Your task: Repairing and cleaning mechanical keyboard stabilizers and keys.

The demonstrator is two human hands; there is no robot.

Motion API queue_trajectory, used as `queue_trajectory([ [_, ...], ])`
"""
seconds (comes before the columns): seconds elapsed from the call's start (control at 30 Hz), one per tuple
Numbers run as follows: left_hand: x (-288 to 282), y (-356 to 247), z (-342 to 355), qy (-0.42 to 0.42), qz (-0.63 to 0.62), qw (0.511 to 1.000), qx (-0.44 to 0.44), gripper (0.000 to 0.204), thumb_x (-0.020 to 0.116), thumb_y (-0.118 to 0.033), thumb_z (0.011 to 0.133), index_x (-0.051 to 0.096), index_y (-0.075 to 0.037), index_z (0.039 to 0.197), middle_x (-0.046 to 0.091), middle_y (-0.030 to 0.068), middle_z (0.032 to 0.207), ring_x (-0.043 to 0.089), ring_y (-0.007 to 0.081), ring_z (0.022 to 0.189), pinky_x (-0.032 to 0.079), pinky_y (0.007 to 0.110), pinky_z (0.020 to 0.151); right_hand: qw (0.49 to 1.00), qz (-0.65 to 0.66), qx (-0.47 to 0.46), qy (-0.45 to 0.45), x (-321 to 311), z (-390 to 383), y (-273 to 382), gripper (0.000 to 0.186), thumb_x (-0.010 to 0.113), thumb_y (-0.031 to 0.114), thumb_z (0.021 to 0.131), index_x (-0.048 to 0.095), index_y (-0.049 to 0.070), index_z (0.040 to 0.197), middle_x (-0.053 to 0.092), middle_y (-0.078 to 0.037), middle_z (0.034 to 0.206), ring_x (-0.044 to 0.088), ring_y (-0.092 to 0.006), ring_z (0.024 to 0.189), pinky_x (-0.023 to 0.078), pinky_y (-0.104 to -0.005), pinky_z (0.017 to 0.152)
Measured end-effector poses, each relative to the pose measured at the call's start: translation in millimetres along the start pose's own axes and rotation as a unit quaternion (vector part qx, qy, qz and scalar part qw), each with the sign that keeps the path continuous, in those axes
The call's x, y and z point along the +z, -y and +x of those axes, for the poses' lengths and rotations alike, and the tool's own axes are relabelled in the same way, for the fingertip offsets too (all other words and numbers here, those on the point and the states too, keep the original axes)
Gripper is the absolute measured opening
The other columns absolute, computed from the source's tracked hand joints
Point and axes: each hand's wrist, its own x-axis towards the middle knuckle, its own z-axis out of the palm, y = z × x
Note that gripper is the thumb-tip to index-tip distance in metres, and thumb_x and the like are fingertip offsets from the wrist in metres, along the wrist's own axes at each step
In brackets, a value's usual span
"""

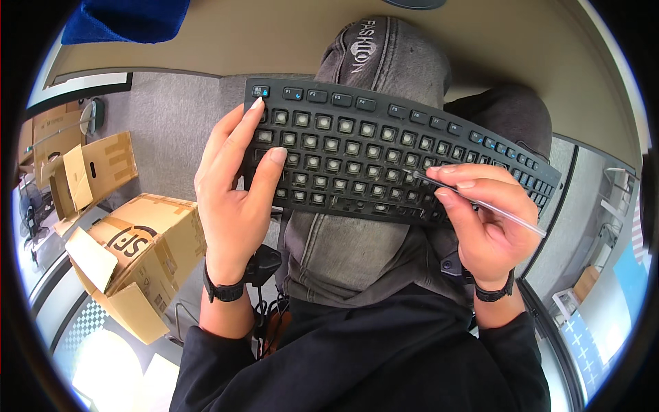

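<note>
A black computer keyboard [353, 147] lies across my lap, tilted down toward the right. The keycaps are off most of its main block, leaving rows of pale switch sockets bare; the top function keys and the right-hand keys keep their caps. My left hand [232, 189] grips the keyboard's left end, fingers along the edge and thumb resting on the sockets. In my right hand [495, 223] is a thin stick [513, 218] with a clear shaft and dark tip, pinched between thumb and fingers. Its tip meets the sockets right of the middle; whether it is a brush I cannot tell.
My legs in grey jeans [350, 250] support the keyboard. Open cardboard boxes [154, 240] stand on the floor at the left. A beige desk surface [247, 41] spans the far side, with a blue cloth [127, 17] at its left. Cables hang near my left wrist.
</note>
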Motion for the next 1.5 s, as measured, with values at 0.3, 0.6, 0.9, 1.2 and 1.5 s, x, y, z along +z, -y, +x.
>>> queue_trajectory([
  [0.3, 0, 1, 1, 0.004, -0.003, 1.000, 0.010, 0.047, 0.071, -0.005, 0.089, 0.064, -0.001, 0.135, 0.062, 0.0218, 0.133, 0.064, 0.0309, 0.117, 0.049, 0.038, 0.100, 0.998, -0.055, 0.003, 0.043, 5, 10, -4, 0.020, 0.079, -0.013, 0.076, 0.071, -0.004, 0.092, 0.075, -0.017, 0.092, 0.075, -0.0251, 0.084, 0.060, -0.0300, 0.074],
  [0.6, 2, 2, 1, 0.004, -0.012, 1.000, 0.002, 0.047, 0.071, -0.005, 0.089, 0.063, 0.001, 0.135, 0.062, 0.0216, 0.133, 0.064, 0.0308, 0.117, 0.049, 0.038, 0.100, 0.999, 0.012, 0.007, 0.050, 8, 6, -15, 0.018, 0.078, -0.014, 0.078, 0.068, -0.004, 0.089, 0.075, -0.019, 0.094, 0.076, -0.0266, 0.088, 0.062, -0.0310, 0.076],
  [0.9, 3, -8, 2, -0.045, 0.065, 0.992, 0.097, 0.048, 0.076, -0.004, 0.082, 0.067, -0.002, 0.129, 0.061, 0.0211, 0.135, 0.061, 0.0354, 0.120, 0.048, 0.043, 0.102, 0.986, 0.163, 0.037, -0.005, 1, -9, -14, 0.023, 0.072, -0.019, 0.081, 0.064, -0.004, 0.097, 0.073, -0.023, 0.095, 0.076, -0.0327, 0.093, 0.064, -0.0376, 0.079],
  [1.2, 16, -44, -18, 0.120, 0.020, 0.953, 0.278, 0.035, 0.084, -0.011, 0.071, 0.072, -0.005, 0.104, 0.068, 0.0085, 0.101, 0.060, 0.0282, 0.089, 0.049, 0.042, 0.079, 0.984, 0.155, 0.017, 0.086, 0, -14, 12, 0.024, 0.078, -0.013, 0.079, 0.066, 0.000, 0.096, 0.074, -0.021, 0.096, 0.077, -0.0319, 0.090, 0.065, -0.0362, 0.076],
  [1.5, 19, -45, -14, 0.143, -0.018, 0.950, 0.275, 0.020, 0.078, -0.018, 0.083, 0.068, -0.006, 0.095, 0.066, 0.0063, 0.094, 0.060, 0.0265, 0.083, 0.049, 0.042, 0.077, 0.975, 0.199, 0.035, 0.090, -1, -18, 14, 0.024, 0.077, -0.012, 0.080, 0.066, 0.000, 0.098, 0.074, -0.021, 0.098, 0.077, -0.0330, 0.090, 0.065, -0.0367, 0.076],
])
